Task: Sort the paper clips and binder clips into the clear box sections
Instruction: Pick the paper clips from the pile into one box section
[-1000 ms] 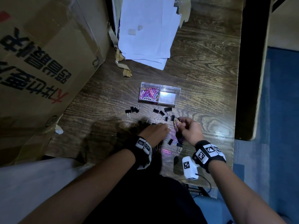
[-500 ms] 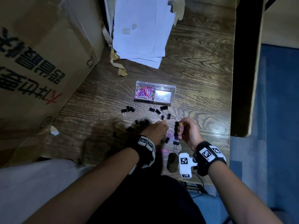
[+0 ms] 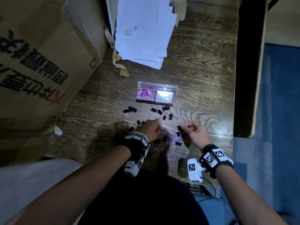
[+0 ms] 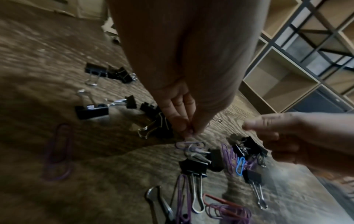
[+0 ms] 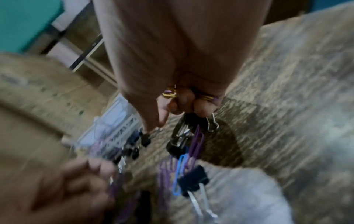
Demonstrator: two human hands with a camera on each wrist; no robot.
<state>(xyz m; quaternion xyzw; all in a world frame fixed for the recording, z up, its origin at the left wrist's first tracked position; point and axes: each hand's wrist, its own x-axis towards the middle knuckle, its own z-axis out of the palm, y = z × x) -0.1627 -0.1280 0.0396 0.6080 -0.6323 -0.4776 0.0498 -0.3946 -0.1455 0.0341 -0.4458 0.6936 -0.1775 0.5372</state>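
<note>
Right hand (image 3: 195, 133) fists gathered paper clips (image 5: 169, 93), sparing trips to the box (image 3: 156, 93); left hand (image 3: 151, 129) seemingly pinches another

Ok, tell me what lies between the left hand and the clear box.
In the head view, loose black binder clips lie on the table between the left hand and the box.
</note>
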